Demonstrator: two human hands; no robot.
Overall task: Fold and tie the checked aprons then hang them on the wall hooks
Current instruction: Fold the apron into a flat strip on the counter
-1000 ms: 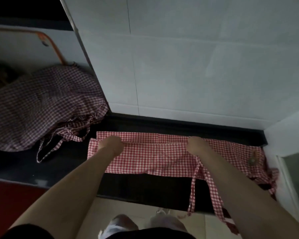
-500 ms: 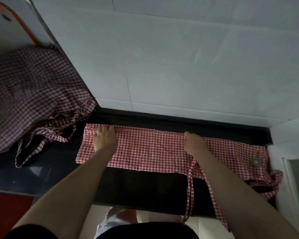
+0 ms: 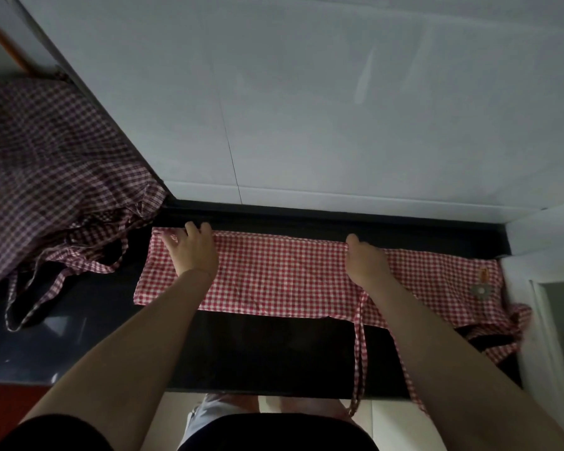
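Note:
A red-and-white checked apron (image 3: pixel 280 275) lies folded into a long band on the black counter (image 3: pixel 258 349), its far edge close to the wall. My left hand (image 3: pixel 192 252) presses flat on the band's left part, fingers spread to the far edge. My right hand (image 3: pixel 367 260) rests right of the middle, its fingers curled onto the far edge of the cloth. Two apron ties (image 3: pixel 360 353) hang off the counter's front edge below my right wrist. A small round badge (image 3: pixel 481 289) sits near the band's right end, which bunches against the side wall.
A heap of darker checked aprons (image 3: pixel 52 177) with loose ties fills the counter at the left. A white tiled wall (image 3: pixel 306 109) rises right behind the counter. A white frame (image 3: pixel 541 288) closes off the right end. No wall hooks are in view.
My left hand has gone from a fist on the fold to flat with spread fingers, reaching to the far edge. The apron band now lies smoother and the view has shifted slightly.

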